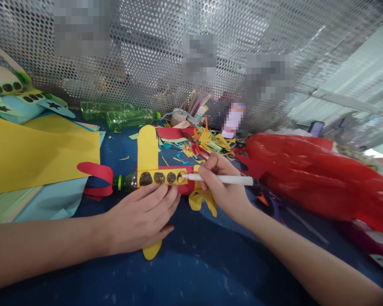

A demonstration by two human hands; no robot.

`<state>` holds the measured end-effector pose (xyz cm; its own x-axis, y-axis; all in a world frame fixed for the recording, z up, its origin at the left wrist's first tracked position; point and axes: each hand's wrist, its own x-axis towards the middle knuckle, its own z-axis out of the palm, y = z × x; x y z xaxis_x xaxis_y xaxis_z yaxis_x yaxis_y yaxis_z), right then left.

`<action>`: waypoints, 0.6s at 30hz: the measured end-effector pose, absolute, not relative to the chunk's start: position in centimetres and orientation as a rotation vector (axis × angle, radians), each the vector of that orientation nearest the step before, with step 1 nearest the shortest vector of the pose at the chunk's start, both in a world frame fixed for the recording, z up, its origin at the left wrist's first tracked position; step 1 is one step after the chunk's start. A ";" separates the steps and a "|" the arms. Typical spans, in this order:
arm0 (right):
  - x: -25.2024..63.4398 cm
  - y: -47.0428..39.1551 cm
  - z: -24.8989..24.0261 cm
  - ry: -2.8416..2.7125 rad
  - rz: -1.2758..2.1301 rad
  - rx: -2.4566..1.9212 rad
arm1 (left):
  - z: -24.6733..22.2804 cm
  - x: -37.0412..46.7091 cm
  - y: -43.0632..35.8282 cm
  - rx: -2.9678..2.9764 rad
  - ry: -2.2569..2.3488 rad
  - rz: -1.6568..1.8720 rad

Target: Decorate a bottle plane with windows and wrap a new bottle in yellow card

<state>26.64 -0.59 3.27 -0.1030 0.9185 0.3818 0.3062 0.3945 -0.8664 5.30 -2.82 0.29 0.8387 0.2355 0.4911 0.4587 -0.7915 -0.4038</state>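
Note:
A plastic bottle made up as a toy plane lies on its side, with red paper (187, 187) around its body and a yellow paper wing (147, 146) on top. Along it runs a yellow strip (164, 174) bearing black-filled circles; the rightmost is only an outline. My left hand (143, 216) rests over the bottle's near side, fingers stretched out and thumb apart, covering part of the lower wing. In my right hand (225, 185) is a white marker (230, 179), pinched, its tip at the outlined circle. Yellow tail pieces (202, 202) and a red paper loop (107, 174) sit at the bottle's ends.
Yellow and blue paper sheets (44, 157) lie left, below other decorated bottle planes (28, 102). Green bottles (121, 114), paper scraps (210, 140) and a cup of sticks (180, 117) line the back, before a perforated metal screen (153, 63). A red plastic bag (319, 178) fills the right.

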 end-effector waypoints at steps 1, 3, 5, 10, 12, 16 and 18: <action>26.7 -0.6 3.3 -1.646 0.749 -1.100 | 0.3 5.3 -2.8 -2.493 -0.511 -0.578; 26.7 -0.6 3.3 -1.658 0.745 -1.091 | 0.3 5.4 -2.8 -2.484 -0.511 -0.583; 26.6 -0.6 3.3 -1.653 0.748 -1.085 | 0.2 5.4 -2.8 -2.477 -0.512 -0.587; 26.6 -0.6 3.3 -1.653 0.735 -1.106 | 0.3 5.3 -2.7 -2.480 -0.510 -0.588; 26.5 -0.6 3.3 -1.662 0.742 -1.095 | 0.3 5.3 -2.7 -2.478 -0.513 -0.591; 26.5 -0.7 3.4 -1.659 0.733 -1.094 | 0.2 5.2 -2.7 -2.482 -0.510 -0.576; 26.5 -0.7 3.4 -1.670 0.738 -1.100 | 0.2 5.2 -2.7 -2.477 -0.506 -0.570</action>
<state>26.50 -0.71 3.40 -0.1238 0.9125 0.3899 0.3265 0.4085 -0.8524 5.22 -2.71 0.24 0.8398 0.2310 0.4914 0.4606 -0.7821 -0.4196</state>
